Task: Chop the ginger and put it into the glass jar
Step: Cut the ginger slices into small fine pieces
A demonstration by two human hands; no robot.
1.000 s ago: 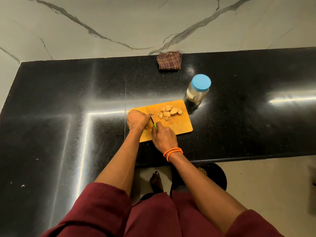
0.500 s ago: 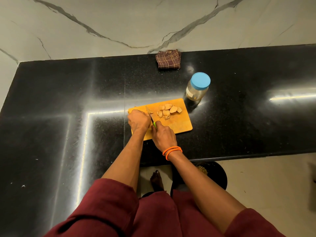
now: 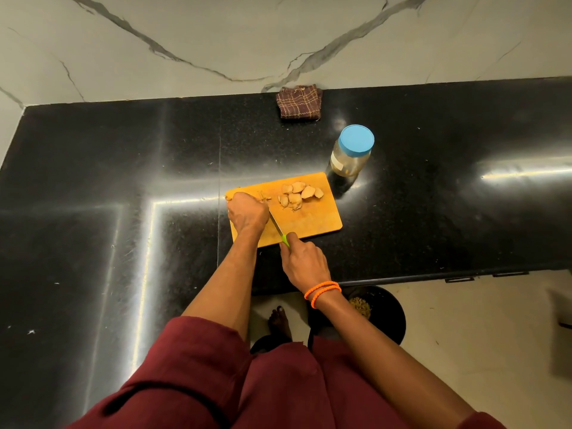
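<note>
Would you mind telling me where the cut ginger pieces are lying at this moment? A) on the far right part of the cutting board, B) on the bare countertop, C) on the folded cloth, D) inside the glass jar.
A: the ginger pieces sit in a small pile on the orange cutting board, while the glass jar stands behind it with its blue lid on.

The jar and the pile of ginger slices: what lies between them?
Only the bare far right corner of the board, then a short strip of black counter before the jar. Nothing else lies between it and the slices, as the head view shows.
</note>
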